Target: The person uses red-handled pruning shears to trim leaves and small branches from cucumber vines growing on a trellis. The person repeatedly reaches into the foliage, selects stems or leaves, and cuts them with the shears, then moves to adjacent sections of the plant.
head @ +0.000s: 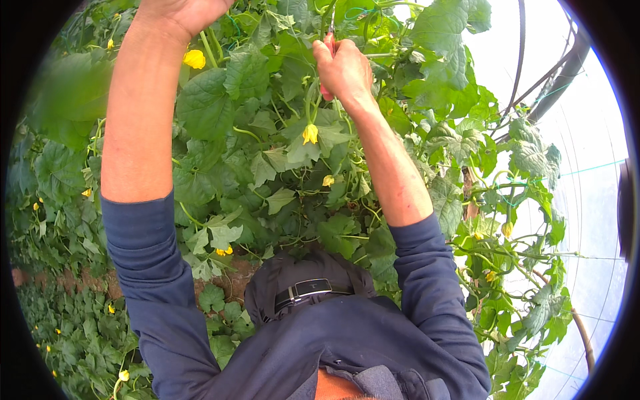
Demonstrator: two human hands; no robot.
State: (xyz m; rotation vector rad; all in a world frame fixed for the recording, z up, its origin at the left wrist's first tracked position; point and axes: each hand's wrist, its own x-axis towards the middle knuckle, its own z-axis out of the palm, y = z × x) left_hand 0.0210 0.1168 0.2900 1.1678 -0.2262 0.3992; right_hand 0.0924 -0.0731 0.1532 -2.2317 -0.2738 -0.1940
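My right hand [346, 70] is closed around the red handles of a pair of garden snips [328, 44], whose metal blades point up toward the vine stems at the top of the view. Green stems and broad leaves of climbing gourd-like vines [250, 75] surround the blades. A drooping yellow flower [310, 134] hangs below this hand. At the upper left, my left hand [192, 14] is raised among the leaves. Its fingers lie beyond the top edge, so what they touch is hidden. An open yellow blossom [194, 59] shows beside the left wrist.
Thin green twine [360, 11] runs among the upper stems. Right of the vines are translucent plastic sheeting [590, 210] and a dark curved pole [560, 80]. Lower-growing foliage [75, 330] and a strip of brown soil [85, 280] lie at the lower left.
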